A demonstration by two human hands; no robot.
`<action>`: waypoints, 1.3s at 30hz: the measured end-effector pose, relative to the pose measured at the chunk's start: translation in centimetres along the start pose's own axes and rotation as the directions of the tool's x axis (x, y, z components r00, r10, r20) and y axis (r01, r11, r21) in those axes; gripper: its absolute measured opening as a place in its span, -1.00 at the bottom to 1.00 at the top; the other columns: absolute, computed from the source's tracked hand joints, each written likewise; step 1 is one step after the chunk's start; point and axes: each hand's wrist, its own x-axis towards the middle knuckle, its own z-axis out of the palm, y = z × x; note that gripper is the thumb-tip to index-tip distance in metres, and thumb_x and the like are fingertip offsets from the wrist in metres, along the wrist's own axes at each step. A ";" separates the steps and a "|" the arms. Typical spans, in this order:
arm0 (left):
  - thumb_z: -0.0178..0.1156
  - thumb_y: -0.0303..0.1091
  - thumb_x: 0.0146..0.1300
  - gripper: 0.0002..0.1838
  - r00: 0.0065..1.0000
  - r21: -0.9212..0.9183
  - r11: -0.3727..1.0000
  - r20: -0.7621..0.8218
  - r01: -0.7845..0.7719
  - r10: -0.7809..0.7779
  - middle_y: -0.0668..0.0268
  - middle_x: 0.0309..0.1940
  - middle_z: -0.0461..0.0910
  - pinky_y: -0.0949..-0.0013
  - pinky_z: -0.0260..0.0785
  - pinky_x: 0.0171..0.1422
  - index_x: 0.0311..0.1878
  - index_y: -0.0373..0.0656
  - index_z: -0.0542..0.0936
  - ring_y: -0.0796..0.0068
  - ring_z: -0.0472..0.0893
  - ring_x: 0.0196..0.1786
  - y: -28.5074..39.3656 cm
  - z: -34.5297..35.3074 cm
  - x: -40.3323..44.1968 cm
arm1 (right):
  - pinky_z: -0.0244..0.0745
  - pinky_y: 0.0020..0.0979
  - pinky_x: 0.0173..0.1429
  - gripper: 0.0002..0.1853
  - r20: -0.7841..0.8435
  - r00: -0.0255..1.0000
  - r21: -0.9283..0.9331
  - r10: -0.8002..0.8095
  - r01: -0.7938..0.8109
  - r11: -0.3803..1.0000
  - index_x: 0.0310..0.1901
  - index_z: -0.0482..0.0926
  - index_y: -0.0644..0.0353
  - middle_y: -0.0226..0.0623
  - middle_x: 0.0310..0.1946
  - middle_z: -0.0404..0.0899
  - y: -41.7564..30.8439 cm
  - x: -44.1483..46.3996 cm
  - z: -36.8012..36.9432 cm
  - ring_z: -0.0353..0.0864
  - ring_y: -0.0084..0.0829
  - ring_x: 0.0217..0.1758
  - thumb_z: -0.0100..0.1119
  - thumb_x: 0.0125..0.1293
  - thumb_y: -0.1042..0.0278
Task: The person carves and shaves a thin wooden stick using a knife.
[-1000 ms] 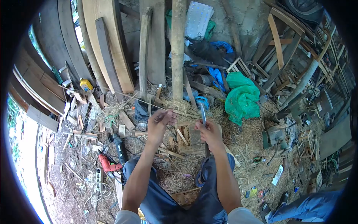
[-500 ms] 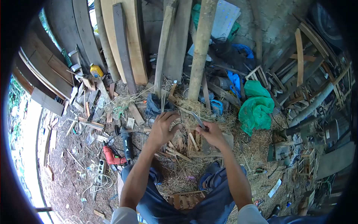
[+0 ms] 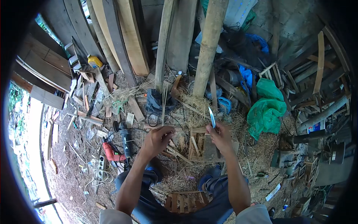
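My right hand (image 3: 222,140) is closed around a knife (image 3: 212,117), its blade pointing up and away from me. To its left, my left hand (image 3: 157,142) has its thumb and fingertips pressed together; a thin pale strip (image 3: 181,131) seems to run from them towards the right hand. Below and between the hands lies a wooden block (image 3: 197,146) with small sticks on it. Several thin upright strips (image 3: 164,102) stand just beyond my left hand, beside a dark plastic bag (image 3: 154,101).
A red drill (image 3: 110,152), a grey-green power tool (image 3: 126,140) and a power strip (image 3: 100,168) lie at the left. Wooden posts (image 3: 210,44) stand ahead. A green sack (image 3: 266,112) lies at the right. Shavings cover the ground.
The view has shifted. My left hand has gone from spread fingers half a second ago to a pinch. The knife in my right hand now points more upright than half a second ago.
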 end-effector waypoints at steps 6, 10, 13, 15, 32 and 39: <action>0.27 -0.53 0.16 -0.86 0.997 -0.009 0.997 -0.033 0.074 -0.074 0.21 -0.36 0.64 0.40 0.40 -0.37 -0.20 -0.29 0.60 0.38 0.57 -0.48 0.9 0.4 0.1 | 0.15 -0.59 -0.51 -0.72 0.002 0.999 0.189 -0.033 0.032 0.981 -0.10 0.56 0.24 -0.48 -0.52 0.45 -2.5 -0.4 0.7 0.23 -0.76 -0.59 0.05 0.45 0.18; 0.28 -0.53 0.16 -0.86 0.997 0.028 0.998 -0.061 0.053 -0.051 0.20 -0.36 0.64 0.41 0.40 -0.35 -0.20 -0.28 0.62 0.38 0.58 -0.47 1.5 0.3 -0.2 | 0.08 -0.61 -0.56 -0.59 -0.032 0.994 0.376 -0.109 0.113 0.920 0.19 0.43 0.25 -0.41 -0.47 0.48 -2.6 -1.1 1.0 0.18 -0.77 -0.62 -0.11 0.53 0.10; 0.21 -0.54 0.16 -0.86 0.984 -0.082 0.981 -0.014 0.178 -0.179 0.09 -0.29 0.63 0.20 0.46 -0.19 -0.19 -0.25 0.60 0.05 0.63 -0.27 2.1 0.1 -0.4 | 0.10 -0.62 -0.56 -0.57 -0.074 0.992 0.321 -0.100 0.118 0.940 0.25 0.38 0.23 -0.39 -0.49 0.48 -1.4 -1.5 1.2 0.17 -0.77 -0.64 -0.12 0.53 0.11; 0.21 -0.54 0.16 -0.86 0.991 -0.054 0.991 -0.042 0.125 -0.128 0.09 -0.29 0.63 0.20 0.46 -0.20 -0.19 -0.26 0.60 0.06 0.64 -0.27 2.5 0.3 -0.5 | 0.11 -0.62 -0.56 -0.56 -0.021 0.995 0.304 -0.096 0.098 0.948 0.26 0.36 0.23 -0.38 -0.50 0.48 -2.0 -2.5 1.2 0.17 -0.76 -0.64 -0.12 0.53 0.11; 0.23 -0.55 0.14 -0.85 0.996 -0.089 0.995 -0.069 0.053 -0.059 0.08 -0.43 0.64 0.34 0.45 -0.31 -0.19 -0.34 0.62 0.31 0.64 -0.43 2.7 -0.6 -2.4 | 0.12 -0.63 -0.56 -0.67 0.383 0.924 0.382 0.022 -0.180 0.907 0.17 0.42 0.24 -0.34 -0.50 0.53 -1.8 -3.9 8.3 0.22 -0.73 -0.64 -0.02 0.49 0.27; 0.21 -0.56 0.14 -0.85 0.993 -0.114 0.987 -0.006 0.117 -0.118 0.03 -0.41 0.63 0.29 0.45 -0.25 -0.20 -0.34 0.62 0.17 0.65 -0.38 3.6 -2.5 -3.4 | 0.06 -0.60 -0.61 -0.75 0.431 0.902 0.415 0.017 -0.216 0.884 0.06 0.49 0.28 -0.34 -0.50 0.52 -1.5 -3.9 8.5 0.21 -0.72 -0.67 0.06 0.45 0.35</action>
